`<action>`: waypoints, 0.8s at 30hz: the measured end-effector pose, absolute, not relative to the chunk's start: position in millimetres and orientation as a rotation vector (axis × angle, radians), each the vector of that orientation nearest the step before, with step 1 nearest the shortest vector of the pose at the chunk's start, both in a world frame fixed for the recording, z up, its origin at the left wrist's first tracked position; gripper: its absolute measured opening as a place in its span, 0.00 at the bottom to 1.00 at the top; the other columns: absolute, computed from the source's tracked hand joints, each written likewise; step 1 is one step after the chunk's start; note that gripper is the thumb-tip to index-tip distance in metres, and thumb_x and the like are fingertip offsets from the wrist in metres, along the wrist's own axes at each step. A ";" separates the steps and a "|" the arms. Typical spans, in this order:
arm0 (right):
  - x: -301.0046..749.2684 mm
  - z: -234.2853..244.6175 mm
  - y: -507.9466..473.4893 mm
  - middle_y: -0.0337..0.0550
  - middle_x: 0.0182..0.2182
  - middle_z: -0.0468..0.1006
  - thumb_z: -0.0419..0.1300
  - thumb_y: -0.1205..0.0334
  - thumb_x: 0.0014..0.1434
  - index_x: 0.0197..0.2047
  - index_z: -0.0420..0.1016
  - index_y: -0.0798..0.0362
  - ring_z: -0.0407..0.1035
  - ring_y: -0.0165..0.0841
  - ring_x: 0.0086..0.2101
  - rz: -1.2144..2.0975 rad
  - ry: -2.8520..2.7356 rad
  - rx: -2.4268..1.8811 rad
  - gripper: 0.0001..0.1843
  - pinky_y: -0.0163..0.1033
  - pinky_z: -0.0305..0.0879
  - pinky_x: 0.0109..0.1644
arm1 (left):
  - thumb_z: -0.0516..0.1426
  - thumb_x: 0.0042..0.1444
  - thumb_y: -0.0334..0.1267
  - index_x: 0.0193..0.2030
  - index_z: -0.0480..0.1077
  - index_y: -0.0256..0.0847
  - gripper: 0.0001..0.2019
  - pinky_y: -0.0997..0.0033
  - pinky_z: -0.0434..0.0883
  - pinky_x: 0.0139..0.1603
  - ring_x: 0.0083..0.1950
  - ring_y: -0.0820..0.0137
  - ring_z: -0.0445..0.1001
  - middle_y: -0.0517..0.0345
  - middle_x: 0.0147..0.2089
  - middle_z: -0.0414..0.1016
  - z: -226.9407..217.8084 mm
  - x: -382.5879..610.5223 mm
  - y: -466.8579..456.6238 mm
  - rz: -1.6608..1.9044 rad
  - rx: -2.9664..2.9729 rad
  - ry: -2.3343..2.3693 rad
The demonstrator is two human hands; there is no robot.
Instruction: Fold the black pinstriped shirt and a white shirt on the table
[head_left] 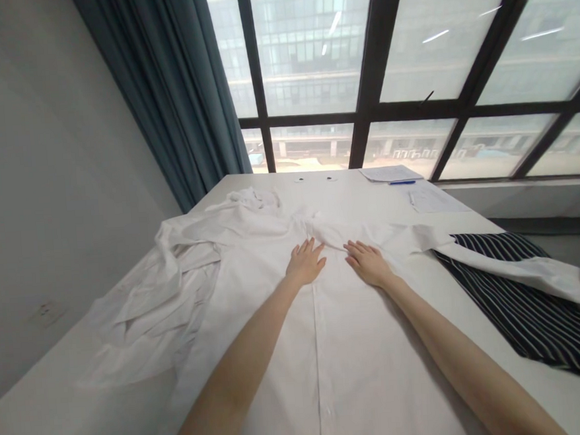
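Shirt (348, 346) takes up most of the head view, spread on a white surface (341, 200) from dead centre down to 6 o'clock, button line running up the middle. Left hand (306, 261) sits palm down on it just below centre, around 5:30, and the right hand (367, 262) is palm down too, a bit out toward 4. Grip on both is open and flattish, fingers out and not pinching anything that I can see.

Stuff I'd watch: the fabric by the fingertips is bunched toward 12, so pushing too hard or unevenly could press those folds into creases or skew the button line. Also, a sleeve (517, 271) trails out past 3 o'clock over some striped cloth (526, 327). If the shirt gets tugged, that could drag the stripes along or twist the sleeve. Same deal at 8, where rumpled white cloth (176, 298) lies against the shirt; can't tell if it's part of it, but a snag there would pull everything crooked. Papers (391, 174) and a blue pen (401, 183) are off near 2:30, well clear of the hands.
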State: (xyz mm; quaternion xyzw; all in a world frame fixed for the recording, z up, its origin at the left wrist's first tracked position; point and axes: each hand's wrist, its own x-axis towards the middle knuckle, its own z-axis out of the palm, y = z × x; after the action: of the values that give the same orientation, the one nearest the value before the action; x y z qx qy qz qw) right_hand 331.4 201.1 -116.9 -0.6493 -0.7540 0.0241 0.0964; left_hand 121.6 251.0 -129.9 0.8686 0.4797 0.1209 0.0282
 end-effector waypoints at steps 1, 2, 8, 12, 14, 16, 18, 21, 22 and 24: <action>332.5 -115.6 202.7 0.48 0.65 0.63 0.44 0.54 0.69 0.65 0.63 0.49 0.56 0.42 0.64 0.077 -2.233 -1.926 0.25 0.50 0.53 0.63 | 0.47 0.67 0.46 0.68 0.57 0.44 0.24 0.47 0.51 0.68 0.73 0.55 0.51 0.44 0.72 0.52 -131.9 120.0 250.5 0.370 2.688 1.469; 333.9 -112.4 206.6 0.49 0.62 0.68 0.43 0.54 0.70 0.63 0.67 0.49 0.61 0.41 0.61 0.085 -2.222 -1.939 0.24 0.49 0.56 0.61 | 0.47 0.68 0.46 0.68 0.57 0.44 0.24 0.47 0.51 0.69 0.73 0.55 0.50 0.44 0.73 0.52 -132.9 118.5 250.0 0.366 2.692 1.461; 329.3 -85.1 266.2 0.50 0.47 0.80 0.43 0.56 0.71 0.50 0.77 0.54 0.72 0.38 0.49 0.134 -2.014 -2.043 0.22 0.42 0.64 0.53 | 0.48 0.67 0.46 0.68 0.58 0.44 0.24 0.48 0.52 0.69 0.72 0.56 0.52 0.45 0.72 0.53 -129.7 117.5 248.7 0.366 2.689 1.471; 314.3 -81.2 306.4 0.48 0.54 0.73 0.53 0.53 0.68 0.57 0.69 0.54 0.70 0.38 0.51 0.131 -1.852 -2.098 0.20 0.51 0.65 0.56 | 0.50 0.66 0.46 0.66 0.60 0.45 0.23 0.50 0.53 0.69 0.71 0.58 0.54 0.47 0.71 0.56 -130.1 118.4 247.6 0.406 2.684 1.489; 307.6 -84.0 319.3 0.49 0.55 0.71 0.56 0.52 0.66 0.59 0.67 0.53 0.69 0.40 0.52 0.124 -1.766 -2.169 0.22 0.54 0.65 0.56 | 0.50 0.66 0.47 0.65 0.62 0.47 0.22 0.51 0.53 0.69 0.71 0.60 0.56 0.50 0.70 0.59 -130.7 118.1 247.7 0.434 2.682 1.494; 302.7 -88.5 328.1 0.49 0.55 0.71 0.57 0.53 0.65 0.58 0.68 0.54 0.69 0.41 0.51 0.135 -1.711 -2.241 0.22 0.55 0.66 0.55 | 0.50 0.66 0.48 0.64 0.63 0.48 0.22 0.53 0.54 0.69 0.70 0.62 0.57 0.52 0.69 0.61 -131.0 118.0 248.6 0.467 2.675 1.499; 299.6 -92.5 333.7 0.49 0.53 0.72 0.59 0.54 0.64 0.56 0.69 0.54 0.70 0.40 0.50 0.167 -1.704 -2.285 0.20 0.53 0.68 0.53 | 0.50 0.66 0.47 0.63 0.64 0.47 0.21 0.54 0.56 0.68 0.69 0.63 0.59 0.53 0.68 0.63 -130.6 118.1 249.8 0.499 2.662 1.505; 297.3 -92.5 337.6 0.47 0.50 0.74 0.60 0.54 0.64 0.53 0.71 0.55 0.71 0.38 0.47 0.178 -1.735 -2.280 0.18 0.52 0.69 0.51 | 0.50 0.66 0.47 0.63 0.65 0.46 0.21 0.56 0.57 0.68 0.68 0.64 0.61 0.52 0.67 0.64 -129.7 118.8 251.1 0.533 2.641 1.509; 297.0 -89.9 337.7 0.47 0.48 0.75 0.59 0.55 0.64 0.51 0.73 0.55 0.71 0.38 0.46 0.154 -1.742 -2.259 0.16 0.52 0.68 0.52 | 0.50 0.66 0.47 0.63 0.65 0.46 0.21 0.56 0.57 0.68 0.68 0.64 0.61 0.52 0.67 0.64 -129.6 119.0 251.2 0.539 2.637 1.507; 296.6 -80.6 337.0 0.49 0.46 0.76 0.56 0.59 0.65 0.47 0.74 0.56 0.71 0.40 0.46 0.050 -1.740 -2.185 0.12 0.55 0.63 0.55 | 0.50 0.66 0.47 0.63 0.65 0.46 0.21 0.56 0.56 0.68 0.68 0.64 0.60 0.52 0.67 0.64 -129.8 119.4 251.2 0.539 2.631 1.500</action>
State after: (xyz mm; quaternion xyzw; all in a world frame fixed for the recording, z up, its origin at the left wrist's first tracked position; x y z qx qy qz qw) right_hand 296.6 337.0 -80.6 -0.7703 -0.6136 0.0178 0.1730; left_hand 119.4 251.2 -129.8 0.8549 0.4873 0.1751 0.0326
